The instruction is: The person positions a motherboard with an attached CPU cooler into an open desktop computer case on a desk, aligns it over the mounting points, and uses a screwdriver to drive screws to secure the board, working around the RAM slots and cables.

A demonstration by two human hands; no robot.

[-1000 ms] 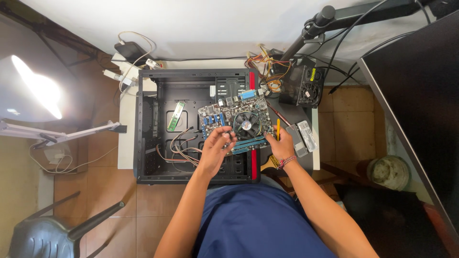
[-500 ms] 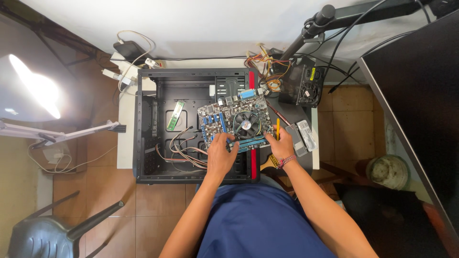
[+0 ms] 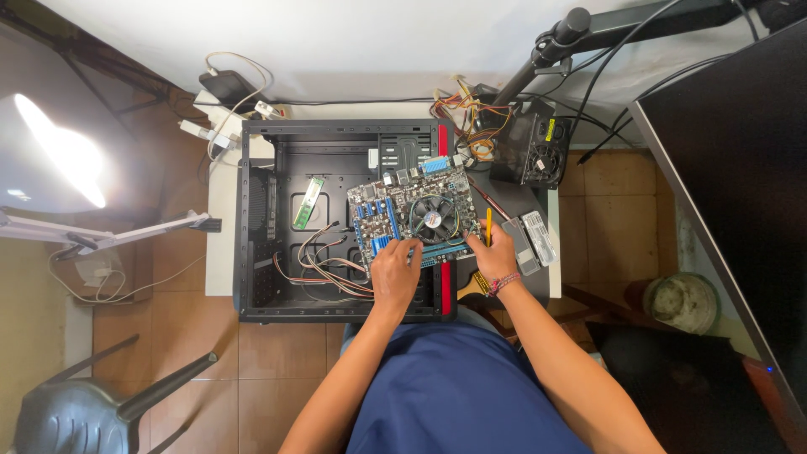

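From the head camera, the blue rectangular circuit board with a round black fan [image 3: 416,217] sits tilted over the right side of the open black metal computer case [image 3: 277,244] on the white table [image 3: 220,219]. The left hand [image 3: 395,273] and right hand [image 3: 494,254] pinch its near edge. It looks stiff, light and fragile, best held by bare edges.

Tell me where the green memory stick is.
In the head view, the green memory stick lies inside the open black case, left of the motherboard.
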